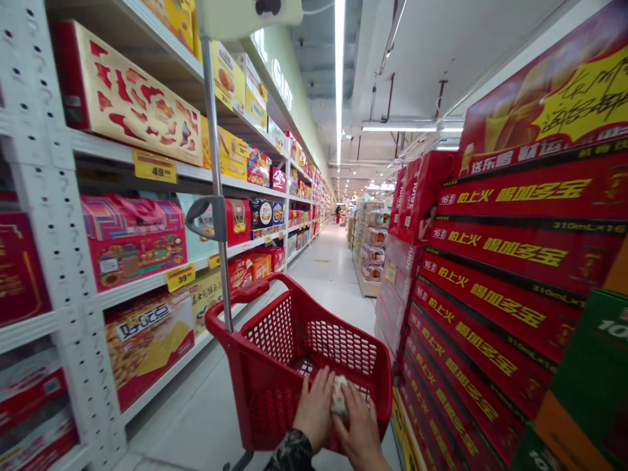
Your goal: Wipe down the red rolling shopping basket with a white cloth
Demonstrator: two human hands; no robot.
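A red plastic shopping cart [299, 324] with perforated basket walls stands directly in front of me. Both my hands reach over its near side. Between them is a small whitish, crumpled-looking item [339, 396], whose kind I cannot make out. My left hand [314, 407], below a dark patterned sleeve, presses against the item's left side with its fingers together. Curled over the item's right side are the fingers of my right hand [358, 417]. My palms and the item's underside are hidden. From the cart's left rim rises a metal pole [214, 124] with a grey loop bracket [209, 219].
White shelves [83, 140] of boxed gifts and snacks line the left. Close on the right rises a tall stack of red drink cartons [495, 288], with green boxes [593, 366] nearer me. The pale floor aisle [321, 252] runs ahead past a display rack [373, 242].
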